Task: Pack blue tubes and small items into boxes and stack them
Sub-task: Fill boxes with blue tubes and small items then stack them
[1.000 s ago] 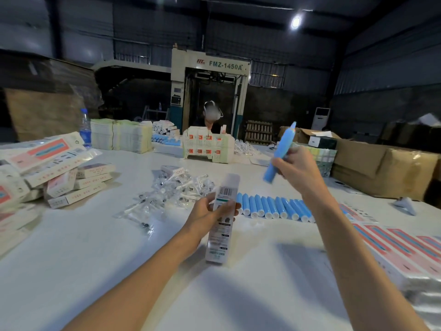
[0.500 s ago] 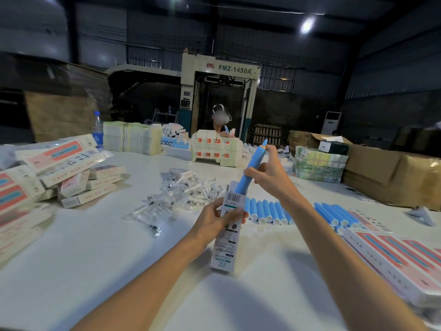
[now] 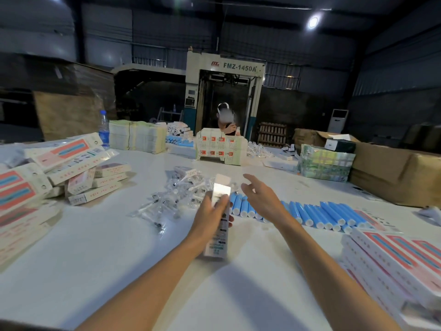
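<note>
Holding: left grip (image 3: 207, 219) curled round the middle of a tall narrow box (image 3: 214, 246), upright with a slight lean, top flap (image 3: 223, 180) standing open; lower end at or just above the counter (image 3: 95, 247), cannot tell which.
Right grip (image 3: 259, 195): wide open with spread fingers, nothing in it, hovering just beside the box's open end and over the near end of the tube row.
Blue tubes (image 3: 310, 215): lying side by side in a row on the counter, right of the box; cannot tell whether one sits inside, the inside of the box being out of sight.
Small items (image 3: 176, 198): loose heap of clear packets, just left of and behind the box.
Step, as judged: reaching for a packet to drop into the box.
Doing it well: pinch a single packet from the heap's near edge; tip the open end toward the incoming grip; feed the packet endwise; squeeze the box walls lightly, leaving the flap free for tucking.
Likely snags: packets clinging together; a dented wall narrowing the opening.
Stacking place: finished boxes (image 3: 393, 256) piled at the counter's right edge, near enough for setting down flat and square.
</note>
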### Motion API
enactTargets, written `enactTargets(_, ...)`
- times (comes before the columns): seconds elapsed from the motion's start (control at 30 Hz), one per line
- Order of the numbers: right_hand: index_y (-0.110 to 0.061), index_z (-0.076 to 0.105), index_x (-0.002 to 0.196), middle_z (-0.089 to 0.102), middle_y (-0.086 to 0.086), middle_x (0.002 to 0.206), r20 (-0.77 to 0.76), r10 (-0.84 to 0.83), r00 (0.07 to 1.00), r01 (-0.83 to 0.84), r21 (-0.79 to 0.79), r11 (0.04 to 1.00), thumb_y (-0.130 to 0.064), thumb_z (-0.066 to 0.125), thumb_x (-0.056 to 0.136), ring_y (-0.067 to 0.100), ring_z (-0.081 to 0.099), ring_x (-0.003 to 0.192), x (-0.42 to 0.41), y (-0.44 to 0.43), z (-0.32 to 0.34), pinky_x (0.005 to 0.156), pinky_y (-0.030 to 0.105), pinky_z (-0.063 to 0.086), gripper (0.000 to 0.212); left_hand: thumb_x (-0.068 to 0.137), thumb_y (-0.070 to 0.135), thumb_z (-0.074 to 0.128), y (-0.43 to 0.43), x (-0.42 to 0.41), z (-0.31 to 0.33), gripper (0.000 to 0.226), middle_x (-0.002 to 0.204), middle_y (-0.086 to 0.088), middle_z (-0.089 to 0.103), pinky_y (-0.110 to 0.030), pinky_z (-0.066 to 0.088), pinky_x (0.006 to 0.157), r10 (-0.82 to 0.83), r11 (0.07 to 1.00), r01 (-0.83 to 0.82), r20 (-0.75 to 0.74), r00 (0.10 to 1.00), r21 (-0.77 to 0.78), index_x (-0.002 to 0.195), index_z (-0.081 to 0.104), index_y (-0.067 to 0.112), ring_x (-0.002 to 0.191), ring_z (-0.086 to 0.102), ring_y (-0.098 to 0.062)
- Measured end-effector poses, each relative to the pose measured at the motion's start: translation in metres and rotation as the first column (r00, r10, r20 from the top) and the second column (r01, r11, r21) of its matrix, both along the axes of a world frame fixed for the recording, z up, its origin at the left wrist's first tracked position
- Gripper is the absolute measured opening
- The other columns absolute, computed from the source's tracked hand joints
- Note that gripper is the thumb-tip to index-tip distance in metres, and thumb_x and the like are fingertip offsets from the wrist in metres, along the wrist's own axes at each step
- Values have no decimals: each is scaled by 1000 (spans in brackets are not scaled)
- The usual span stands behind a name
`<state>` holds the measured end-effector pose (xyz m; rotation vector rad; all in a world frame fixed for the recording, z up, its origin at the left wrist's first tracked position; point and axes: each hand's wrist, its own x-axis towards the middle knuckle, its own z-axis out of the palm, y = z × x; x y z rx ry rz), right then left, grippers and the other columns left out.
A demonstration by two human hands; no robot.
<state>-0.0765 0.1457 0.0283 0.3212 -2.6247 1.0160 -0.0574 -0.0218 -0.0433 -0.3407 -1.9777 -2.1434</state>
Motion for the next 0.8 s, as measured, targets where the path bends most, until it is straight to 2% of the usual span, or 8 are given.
enactTargets(0.1, -15, 58, 138, 66, 11, 126, -69, -156, 985, 144, -149, 978, -14, 44, 107, 24, 62, 96, -19, 0, -23, 74, 33, 48, 34, 108, 44, 57, -20, -12, -3, 16, 103, -2, 78, -30, 60, 58, 188, 981, -189, 12, 982, 54, 119, 57, 33, 74, 79, -19)
enactTargets(0.17, -13, 63, 129, 68, 13, 119, -58, -190, 980, 180, -140, 974, -6, 43, 102, 26, 62, 93, -31, -4, -37, 74, 35, 49, 34, 107, 44, 59, -30, -18, -3, 16, 99, -3, 78, -25, 56, 52, 268, 958, -270, 35, 963, 95, 116, 57, 31, 69, 79, -17)
enactTargets(0.3, -9, 63, 129, 64, 14, 123, -60, -50, 997, 54, 61, 997, 3, 47, 96, 31, 60, 113, -52, -26, -63, 91, 36, 46, 39, 108, 43, 57, -45, -29, -3, 24, 103, -2, 78, -43, 66, 69, 363, 926, -365, 42, 931, 92, 123, 56, 24, 73, 79, -21)
enactTargets(0.4, -13, 57, 140, 57, 9, 137, -54, 59, 997, -42, 278, 960, 10, 49, 89, 28, 48, 131, -66, -40, -74, 101, 36, 45, 56, 109, 44, 55, -55, -36, -6, 23, 106, 0, 78, -49, 66, 78, 405, 910, -406, 31, 914, 83, 123, 55, 25, 77, 79, -21)
enactTargets(0.47, -16, 55, 142, 54, 4, 139, -84, 111, 990, -52, 514, 856, 10, 55, 87, 27, 44, 133, -75, -45, -79, 99, 39, 47, 60, 109, 45, 55, -59, -39, -6, 24, 108, 0, 78, -50, 66, 80, 422, 903, -424, 41, 906, 69, 122, 55, 25, 82, 79, -24)
enactTargets(0.53, -15, 57, 136, 56, 3, 135, -144, 169, 975, -18, 706, 708, 4, 59, 91, 27, 45, 129, -81, -49, -86, 98, 37, 45, 49, 108, 46, 56, -60, -41, -6, 19, 105, 1, 78, -46, 66, 75, 423, 904, -424, 39, 905, 58, 116, 57, 29, 80, 79, -22)
enactTargets(0.7, -12, 67, 119, 66, 5, 121, -246, 240, 939, 44, 778, 626, -5, 52, 101, 25, 51, 118, -87, -53, -93, 95, 34, 40, 25, 107, 42, 59, -57, -39, -4, 17, 91, 4, 80, -34, 63, 59, 353, 926, -356, 47, 935, 126, 117, 59, 28, 71, 79, -19)
enactTargets(0.8, -14, 68, 109, 69, 4, 112, -302, 297, 906, 19, 729, 684, -10, 58, 98, 25, 53, 110, -82, -53, -91, 93, 33, 40, 15, 107, 40, 61, -53, -36, -1, 19, 97, 7, 81, -28, 61, 59, 254, 950, -256, 31, 967, 179, 122, 60, 27, 76, 80, -21)
